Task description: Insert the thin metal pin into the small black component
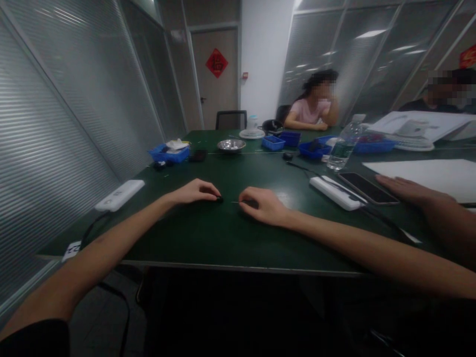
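Our left hand (195,191) pinches a small black piece (219,199) just above the green table (178,238). Our right hand (262,206) pinches a thin metallic rod (234,202), pointing toward it.

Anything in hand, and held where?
Left hand pinches a small black piece, exact spot unclear. Right hand holds a thin rod behind its exposed tip.

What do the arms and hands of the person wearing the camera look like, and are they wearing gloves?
No gloves: the left hand and right hand are bare. No watch or bracelet shows on either wrist. The left sleeve is black and plain; the right sleeve looks dark too, but dimly lit.
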A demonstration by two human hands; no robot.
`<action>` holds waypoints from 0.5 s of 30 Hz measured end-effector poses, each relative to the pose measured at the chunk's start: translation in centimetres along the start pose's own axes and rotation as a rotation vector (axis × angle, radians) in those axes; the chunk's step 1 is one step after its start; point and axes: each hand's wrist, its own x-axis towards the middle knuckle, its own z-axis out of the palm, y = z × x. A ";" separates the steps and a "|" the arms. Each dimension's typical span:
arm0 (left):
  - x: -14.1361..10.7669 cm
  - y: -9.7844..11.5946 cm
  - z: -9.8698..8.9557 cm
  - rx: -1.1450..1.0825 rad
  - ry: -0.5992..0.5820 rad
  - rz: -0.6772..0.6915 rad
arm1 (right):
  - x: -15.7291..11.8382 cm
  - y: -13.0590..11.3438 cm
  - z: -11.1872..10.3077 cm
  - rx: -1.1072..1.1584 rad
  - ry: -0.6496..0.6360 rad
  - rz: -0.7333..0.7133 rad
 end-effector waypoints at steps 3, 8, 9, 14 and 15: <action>0.4 1.7 1.9 -0.054 -0.072 0.068 | -0.1 -0.3 -0.2 0.019 -0.036 -0.044; 0.2 2.1 2.7 -0.069 -0.052 0.080 | -0.1 -0.6 -0.3 0.010 -0.073 -0.069; 0.2 2.1 2.7 -0.068 -0.050 0.080 | -0.1 -0.6 -0.3 0.008 -0.082 -0.071; 0.2 2.3 2.8 -0.072 -0.058 0.100 | -0.1 -0.6 -0.3 -0.006 -0.103 -0.058; 0.3 2.3 2.9 -0.073 -0.057 0.104 | -0.1 -0.6 -0.3 -0.009 -0.108 -0.061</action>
